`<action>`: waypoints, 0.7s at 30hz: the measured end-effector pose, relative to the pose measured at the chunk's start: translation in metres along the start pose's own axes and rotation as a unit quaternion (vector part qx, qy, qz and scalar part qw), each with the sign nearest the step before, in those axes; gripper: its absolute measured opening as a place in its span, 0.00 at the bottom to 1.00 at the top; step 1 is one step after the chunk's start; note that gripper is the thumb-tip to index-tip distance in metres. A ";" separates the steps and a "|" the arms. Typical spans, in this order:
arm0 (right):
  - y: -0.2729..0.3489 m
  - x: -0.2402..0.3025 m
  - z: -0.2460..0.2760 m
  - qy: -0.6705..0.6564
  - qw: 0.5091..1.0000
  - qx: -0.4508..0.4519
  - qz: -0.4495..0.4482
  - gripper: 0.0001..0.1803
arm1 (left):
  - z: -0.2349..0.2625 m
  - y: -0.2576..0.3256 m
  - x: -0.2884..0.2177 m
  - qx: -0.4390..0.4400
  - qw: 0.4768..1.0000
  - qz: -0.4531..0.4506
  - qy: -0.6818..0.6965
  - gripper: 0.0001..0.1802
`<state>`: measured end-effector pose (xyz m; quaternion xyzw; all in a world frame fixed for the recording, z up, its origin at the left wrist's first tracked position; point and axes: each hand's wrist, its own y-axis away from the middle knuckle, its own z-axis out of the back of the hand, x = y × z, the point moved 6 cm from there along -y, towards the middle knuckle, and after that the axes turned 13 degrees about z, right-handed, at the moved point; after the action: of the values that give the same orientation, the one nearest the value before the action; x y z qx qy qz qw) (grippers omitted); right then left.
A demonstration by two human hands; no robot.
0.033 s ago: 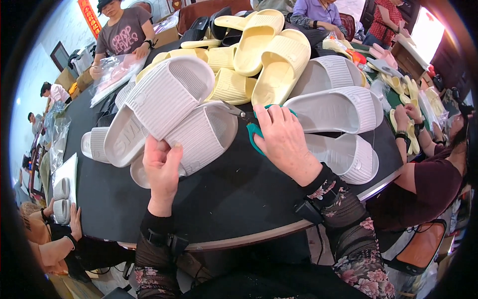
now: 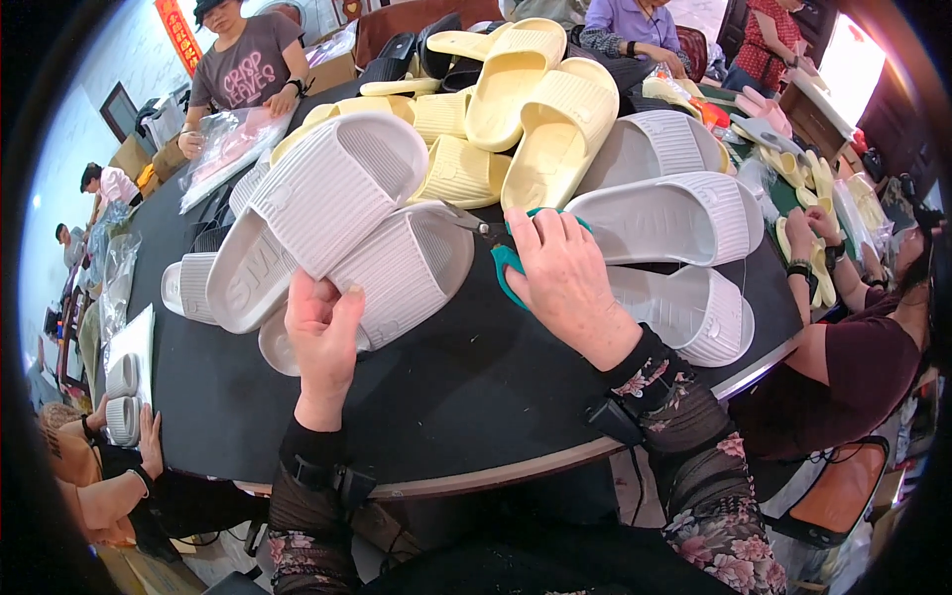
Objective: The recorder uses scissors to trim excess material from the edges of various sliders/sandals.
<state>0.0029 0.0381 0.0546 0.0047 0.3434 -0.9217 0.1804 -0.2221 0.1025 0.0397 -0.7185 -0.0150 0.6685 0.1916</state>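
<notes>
My left hand (image 2: 325, 342) pinches a pair of pale grey slide slippers, thumb up, at their near edge. The upper slipper (image 2: 322, 193) overlaps the lower slipper (image 2: 412, 268), and both tilt over the table. In my right hand (image 2: 570, 283) are scissors (image 2: 508, 263) with teal handles. The scissors' blades point left and reach the toe edge of the lower slipper; whether they touch it I cannot tell. Just right of that hand lie more grey slippers (image 2: 666, 220), side by side.
Yellow slippers (image 2: 563, 124) are heaped behind on the black table (image 2: 476, 387), with dark ones beyond. A co-worker at the far left handles a clear bag (image 2: 238, 139). Co-workers' hands are close on both sides: one by small grey slippers (image 2: 122, 421), another by yellow ones at right.
</notes>
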 end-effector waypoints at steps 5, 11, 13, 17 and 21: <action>0.001 0.000 -0.002 0.011 1.000 0.007 0.008 0.27 | -0.004 0.001 0.000 0.005 1.000 0.001 -0.005 0.26; 0.003 0.002 -0.010 0.033 0.999 0.030 0.003 0.29 | -0.003 0.001 -0.001 0.002 1.000 0.005 -0.003 0.26; 0.003 0.002 -0.011 0.036 0.999 0.031 0.004 0.29 | -0.002 0.001 -0.002 -0.002 1.000 0.002 0.001 0.26; 0.001 0.005 -0.008 0.063 0.997 0.006 0.031 0.20 | -0.001 0.001 0.000 0.000 1.000 0.004 -0.013 0.26; 0.001 0.004 -0.007 0.061 0.998 0.018 0.030 0.20 | -0.002 0.000 0.000 0.000 1.000 0.012 -0.007 0.26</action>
<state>-0.0008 0.0404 0.0479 0.0745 0.3366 -0.9199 0.1867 -0.2198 0.1024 0.0394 -0.7141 -0.0072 0.6755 0.1836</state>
